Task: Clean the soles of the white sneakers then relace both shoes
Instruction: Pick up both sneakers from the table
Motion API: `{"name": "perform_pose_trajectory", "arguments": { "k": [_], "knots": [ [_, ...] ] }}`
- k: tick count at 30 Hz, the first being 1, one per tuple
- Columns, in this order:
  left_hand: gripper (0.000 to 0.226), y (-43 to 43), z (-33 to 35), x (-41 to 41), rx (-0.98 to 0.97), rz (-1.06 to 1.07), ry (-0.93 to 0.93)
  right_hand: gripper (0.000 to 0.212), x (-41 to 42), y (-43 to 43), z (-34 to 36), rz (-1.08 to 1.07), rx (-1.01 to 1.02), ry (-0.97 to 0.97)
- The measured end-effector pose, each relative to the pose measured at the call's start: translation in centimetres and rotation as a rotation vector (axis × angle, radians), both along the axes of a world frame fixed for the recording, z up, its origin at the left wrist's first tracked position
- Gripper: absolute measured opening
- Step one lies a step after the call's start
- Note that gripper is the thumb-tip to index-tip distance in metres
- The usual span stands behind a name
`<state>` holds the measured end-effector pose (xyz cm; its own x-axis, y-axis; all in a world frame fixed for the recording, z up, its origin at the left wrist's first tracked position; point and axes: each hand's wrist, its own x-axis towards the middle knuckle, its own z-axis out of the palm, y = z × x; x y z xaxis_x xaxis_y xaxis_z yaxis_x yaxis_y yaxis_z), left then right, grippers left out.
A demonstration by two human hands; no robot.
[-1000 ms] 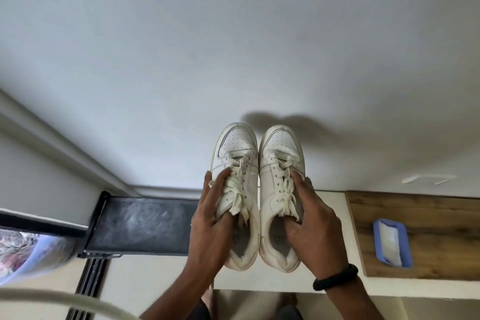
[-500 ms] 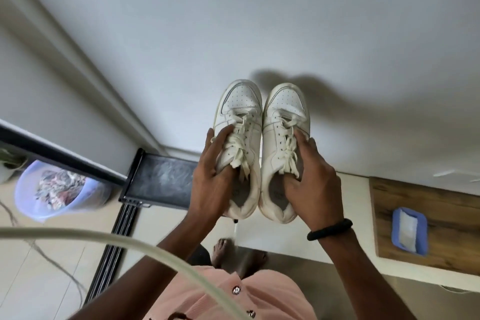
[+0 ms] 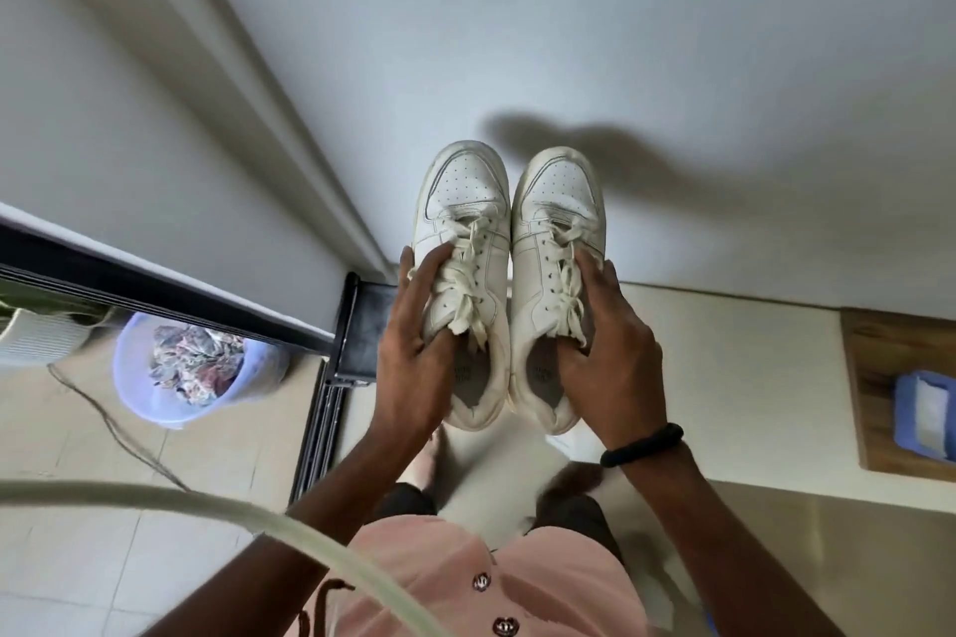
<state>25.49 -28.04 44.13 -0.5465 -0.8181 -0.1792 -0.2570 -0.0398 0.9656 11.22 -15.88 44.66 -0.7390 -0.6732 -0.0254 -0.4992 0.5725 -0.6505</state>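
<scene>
Head view. Your left grip (image 3: pixel 414 357) is curled round the outer side of one white perforated-leather low-top sneaker (image 3: pixel 460 222), thumb on the cream flat laces (image 3: pixel 465 285). Your right grip (image 3: pixel 615 352), with a black band (image 3: pixel 641 445) at the wrist, grasps the matching second white sneaker (image 3: pixel 558 217) the same way. You hold both shoes aloft, side by side and touching, toes pointing away from you, above the edge of the cream worktop (image 3: pixel 724 352).

A wooden board (image 3: pixel 874 378) on that worktop carries a blue rectangular tray (image 3: pixel 926 414). A lavender plastic bucket (image 3: pixel 134 378) of patterned cloth stands on the floor to your left.

Progress: both shoes are laced and the soles face away, unseen. In my judgement cleaning has not begun, so unlacing, scrubbing and relacing all remain.
</scene>
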Motion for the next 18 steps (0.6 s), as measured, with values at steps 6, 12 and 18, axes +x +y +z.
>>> {"name": "perform_pose_trajectory", "arguments": {
  "k": [6, 12, 18],
  "knots": [
    [0.083, -3.5, -6.8, 3.4, 0.005, -0.026, -0.029, 0.101, 3.8, -3.6, -7.4, 0.002, 0.029, -0.053],
    [0.088, -5.5, -22.6, 4.6, 0.092, 0.000, -0.135, 0.098, 5.2, -6.5, -23.1, 0.051, 0.132, -0.119],
    [0.088, -7.0, -36.7, 4.5, 0.057, -0.053, -0.207, 0.099, 5.9, -7.5, -37.7, 0.035, 0.185, -0.159]
  ]
}}
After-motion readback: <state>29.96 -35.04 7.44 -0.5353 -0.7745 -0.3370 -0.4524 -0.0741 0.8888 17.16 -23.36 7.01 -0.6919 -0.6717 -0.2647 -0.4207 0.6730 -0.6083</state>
